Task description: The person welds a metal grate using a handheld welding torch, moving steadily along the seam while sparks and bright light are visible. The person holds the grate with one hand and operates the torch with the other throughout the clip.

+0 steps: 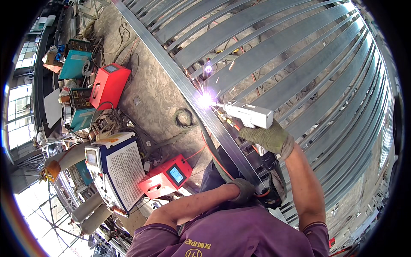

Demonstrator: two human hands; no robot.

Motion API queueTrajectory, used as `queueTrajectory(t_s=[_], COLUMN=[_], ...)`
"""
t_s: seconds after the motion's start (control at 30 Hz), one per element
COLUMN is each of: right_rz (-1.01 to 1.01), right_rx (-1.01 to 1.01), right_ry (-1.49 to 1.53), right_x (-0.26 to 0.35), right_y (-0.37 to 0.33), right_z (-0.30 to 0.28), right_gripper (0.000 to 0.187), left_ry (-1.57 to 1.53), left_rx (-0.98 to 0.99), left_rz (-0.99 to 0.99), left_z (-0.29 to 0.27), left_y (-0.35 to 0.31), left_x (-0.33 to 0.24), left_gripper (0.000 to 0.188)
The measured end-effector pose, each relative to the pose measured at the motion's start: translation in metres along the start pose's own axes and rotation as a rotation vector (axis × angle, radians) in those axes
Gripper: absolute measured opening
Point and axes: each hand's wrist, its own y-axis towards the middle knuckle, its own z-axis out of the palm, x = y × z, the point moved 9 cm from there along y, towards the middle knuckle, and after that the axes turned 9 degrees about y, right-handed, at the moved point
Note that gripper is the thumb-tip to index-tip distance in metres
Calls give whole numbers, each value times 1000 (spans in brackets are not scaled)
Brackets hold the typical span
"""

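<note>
My right hand [269, 138], in a grey-green knit glove, grips a white handheld welding gun [248, 114]. The gun's tip meets the long steel rail [171, 80] at the end of a flat bar, where a bright white-purple arc [205, 100] throws sparks. The glare hides the joint itself. Close to my body, my left hand [242, 190], also gloved, is closed round a hose [217, 166] with an orange line along it; its fingertips are hidden. Many flat grey steel bars [274, 51] run side by side from the rail toward the upper right.
On the left stand a red machine with a lit screen [171, 174], a white-and-blue cabinet [117, 167], another red box [110, 85] and teal welding machines [76, 64]. Cables and a coiled hose [184, 118] lie on the concrete floor [147, 103].
</note>
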Motion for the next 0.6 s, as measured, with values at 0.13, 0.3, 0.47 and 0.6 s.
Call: queueTrajectory(t_s=[0.13,0.3,0.47,0.6], right_rz=[48,78,-4,-18], right_rx=[-7,19,14,-17], right_ry=[121,53,105,42], right_x=[-11,-2,2,-2], right_y=[-1,-2,-4,-5], right_z=[-1,4,4,1], right_gripper=[53,59,50,48], left_ry=[23,16,35,25], left_rx=[49,-5,50,33], left_rz=[8,3,6,1], left_z=[-5,-2,-9,-2], left_y=[-3,-1,-5,0], left_x=[-5,-2,-7,-4], left_gripper=[27,25,26,27])
